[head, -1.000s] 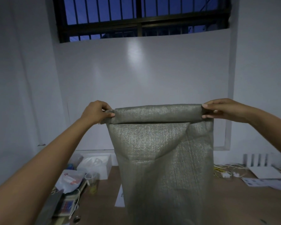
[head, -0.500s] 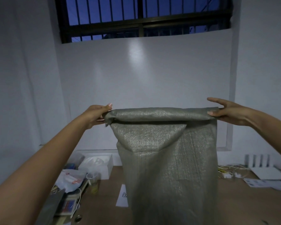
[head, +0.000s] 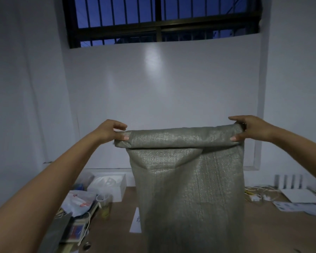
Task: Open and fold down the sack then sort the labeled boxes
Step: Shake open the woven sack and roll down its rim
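Holding the grey-green woven plastic sack (head: 188, 179) upright above the brown wooden table (head: 263, 227), we pinch its rolled-down top cuff with our left hand (head: 113, 132) and right hand (head: 250, 127). Judging by the cuff, folding down is underway; next, another even roll.
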Demonstrator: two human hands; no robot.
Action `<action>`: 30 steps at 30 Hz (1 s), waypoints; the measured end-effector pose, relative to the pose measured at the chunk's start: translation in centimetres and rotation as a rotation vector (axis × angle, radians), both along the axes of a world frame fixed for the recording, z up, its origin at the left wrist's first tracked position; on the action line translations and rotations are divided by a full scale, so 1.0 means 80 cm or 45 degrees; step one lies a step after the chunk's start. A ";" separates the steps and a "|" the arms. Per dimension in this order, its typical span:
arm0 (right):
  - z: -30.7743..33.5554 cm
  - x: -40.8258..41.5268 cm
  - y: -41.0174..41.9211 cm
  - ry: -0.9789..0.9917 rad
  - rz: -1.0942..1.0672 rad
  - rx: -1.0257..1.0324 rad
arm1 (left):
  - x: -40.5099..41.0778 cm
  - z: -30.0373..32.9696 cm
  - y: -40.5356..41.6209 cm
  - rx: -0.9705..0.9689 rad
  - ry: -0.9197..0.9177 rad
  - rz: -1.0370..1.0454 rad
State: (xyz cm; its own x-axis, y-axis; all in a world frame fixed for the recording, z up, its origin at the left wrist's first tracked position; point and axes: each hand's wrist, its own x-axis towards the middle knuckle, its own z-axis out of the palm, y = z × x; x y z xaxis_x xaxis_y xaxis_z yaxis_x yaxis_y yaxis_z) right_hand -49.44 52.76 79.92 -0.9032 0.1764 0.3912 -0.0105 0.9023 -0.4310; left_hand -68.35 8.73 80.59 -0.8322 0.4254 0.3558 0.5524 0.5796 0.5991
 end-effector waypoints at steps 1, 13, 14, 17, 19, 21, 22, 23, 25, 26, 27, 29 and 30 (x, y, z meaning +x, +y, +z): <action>-0.002 -0.001 -0.001 0.018 -0.015 0.080 | 0.000 0.000 0.001 -0.098 0.058 0.009; 0.000 0.005 -0.004 0.071 -0.057 0.137 | 0.005 -0.005 0.000 -0.244 0.487 0.222; 0.001 0.005 -0.005 0.070 -0.034 0.042 | 0.007 -0.005 0.001 -0.223 0.498 0.236; 0.005 0.005 -0.007 0.038 0.035 -0.318 | 0.011 -0.001 0.003 -0.163 0.481 0.238; 0.007 0.008 -0.007 -0.036 0.114 -0.552 | 0.010 0.001 0.000 -0.105 0.395 0.193; 0.008 0.012 -0.007 -0.107 0.199 -0.728 | 0.010 0.000 -0.001 0.039 0.249 0.121; 0.007 0.013 -0.008 -0.111 0.231 -0.811 | 0.011 -0.001 0.000 0.116 0.189 0.109; 0.006 0.012 -0.008 -0.092 0.244 -0.923 | 0.013 -0.002 0.002 0.180 0.150 0.118; 0.002 0.010 -0.007 -0.018 0.218 -1.169 | 0.016 -0.006 0.006 0.304 0.105 0.160; 0.000 0.009 -0.008 0.028 0.202 -1.252 | 0.017 -0.009 0.007 0.347 0.114 0.185; -0.003 0.006 -0.007 0.057 0.192 -1.293 | 0.017 -0.011 0.007 0.368 0.143 0.212; -0.008 0.004 -0.004 0.047 0.216 -1.270 | 0.013 -0.015 0.006 0.416 0.140 0.225; -0.010 0.004 -0.001 0.038 0.236 -1.223 | 0.011 -0.017 0.005 0.477 0.082 0.199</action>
State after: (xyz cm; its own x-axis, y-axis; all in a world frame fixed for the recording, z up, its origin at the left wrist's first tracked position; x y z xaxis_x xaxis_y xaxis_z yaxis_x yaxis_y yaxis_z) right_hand -49.13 52.66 79.13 -0.9408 0.2881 0.1783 -0.1394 0.1503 -0.9788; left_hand -67.49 9.13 79.25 -0.8476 0.1266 0.5154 0.5181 0.4077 0.7519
